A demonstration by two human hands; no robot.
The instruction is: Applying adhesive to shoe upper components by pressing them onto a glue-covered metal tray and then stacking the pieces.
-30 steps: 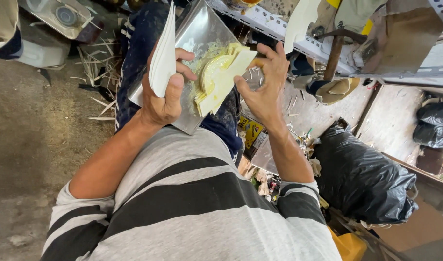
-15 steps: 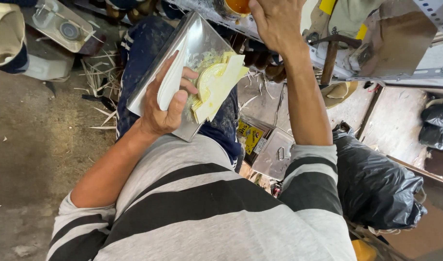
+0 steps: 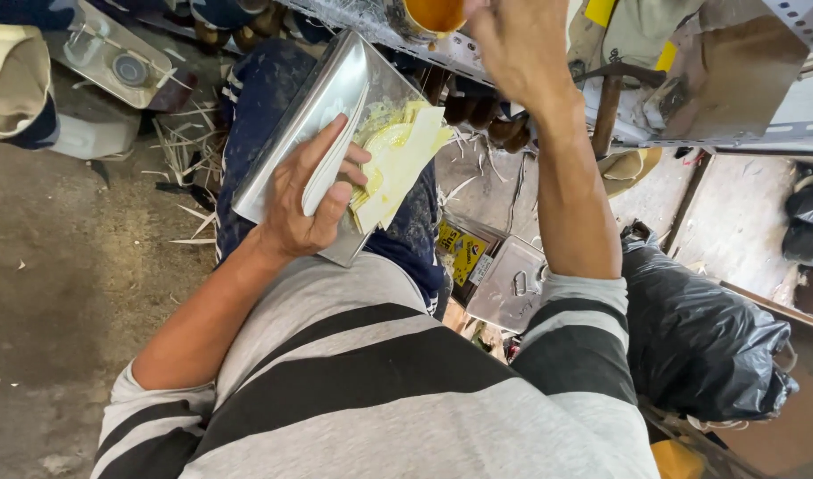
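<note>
A shiny metal tray point(image 3: 311, 105) rests tilted on my lap over dark blue trousers. Pale yellow sheets point(image 3: 399, 153) lie in a loose pile on its lower part. My left hand point(image 3: 302, 202) grips the tray's near edge and presses a thin white sheet stack point(image 3: 333, 167) flat against it. My right hand point(image 3: 522, 46) is raised to the top of the view, right beside an orange cup point(image 3: 433, 12) on a metal shelf. Its fingers run off the frame edge, so its grip is hidden.
A black plastic bag point(image 3: 701, 335) bulges at my right. Below the tray sit a metal box with a latch point(image 3: 506, 286) and a yellow-and-black carton point(image 3: 460, 248). Straw slivers point(image 3: 187, 142) litter the concrete floor on the left, near a clear plastic container point(image 3: 109, 55).
My right hand left the tray and rose to the shelf beside the orange cup. My left hand lowered the upright white stack flat onto the tray.
</note>
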